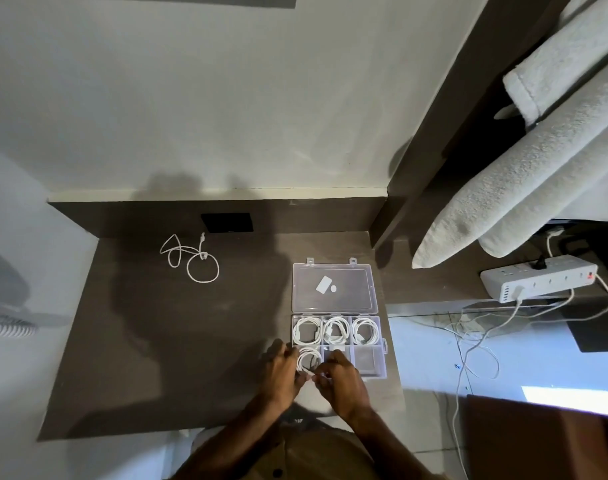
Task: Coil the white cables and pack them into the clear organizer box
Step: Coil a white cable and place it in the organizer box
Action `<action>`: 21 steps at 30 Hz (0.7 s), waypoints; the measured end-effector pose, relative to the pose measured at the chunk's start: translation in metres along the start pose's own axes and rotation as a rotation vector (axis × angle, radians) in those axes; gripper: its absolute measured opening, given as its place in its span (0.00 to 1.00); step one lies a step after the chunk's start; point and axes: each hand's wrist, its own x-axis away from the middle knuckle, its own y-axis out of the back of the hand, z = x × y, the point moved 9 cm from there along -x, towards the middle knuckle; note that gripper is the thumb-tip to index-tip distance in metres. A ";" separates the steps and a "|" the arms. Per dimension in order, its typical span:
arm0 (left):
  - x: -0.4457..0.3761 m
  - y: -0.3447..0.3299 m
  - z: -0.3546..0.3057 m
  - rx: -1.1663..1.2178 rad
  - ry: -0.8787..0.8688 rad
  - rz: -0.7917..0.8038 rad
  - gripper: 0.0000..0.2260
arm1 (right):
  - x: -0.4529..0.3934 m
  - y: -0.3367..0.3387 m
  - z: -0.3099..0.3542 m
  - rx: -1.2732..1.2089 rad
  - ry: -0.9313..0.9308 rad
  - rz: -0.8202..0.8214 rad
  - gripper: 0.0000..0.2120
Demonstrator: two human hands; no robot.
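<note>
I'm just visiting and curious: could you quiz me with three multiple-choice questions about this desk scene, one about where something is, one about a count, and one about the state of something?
1. Where does the uncoiled white cable lie?
A. On the dark desk, far left of the organizer box
B. Inside the box lid
C. On the floor

2. How many compartments in the far row of the organizer box hold a coiled cable?
A. One
B. Two
C. Three

3. What state is the box lid in?
A. Shut and latched
C. Removed and standing on edge
B. Open, lying flat behind the box

Answers:
1 A: the loose cable rests on the desk near the back wall, apart from the box.
2 C: all three far compartments show a white coil.
3 B: the clear lid lies flat, hinged open away from the person, whose left hand and right hand work at the near-left compartment.
</note>
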 end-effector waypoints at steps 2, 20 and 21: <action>0.000 0.000 -0.001 -0.015 0.002 -0.010 0.25 | 0.001 0.002 0.000 0.021 -0.010 -0.027 0.09; 0.001 0.001 0.000 -0.192 0.000 -0.085 0.25 | 0.011 0.006 -0.001 0.030 0.011 -0.100 0.11; 0.002 0.003 0.001 -0.183 -0.002 -0.098 0.25 | 0.012 0.007 -0.002 0.015 0.002 -0.103 0.10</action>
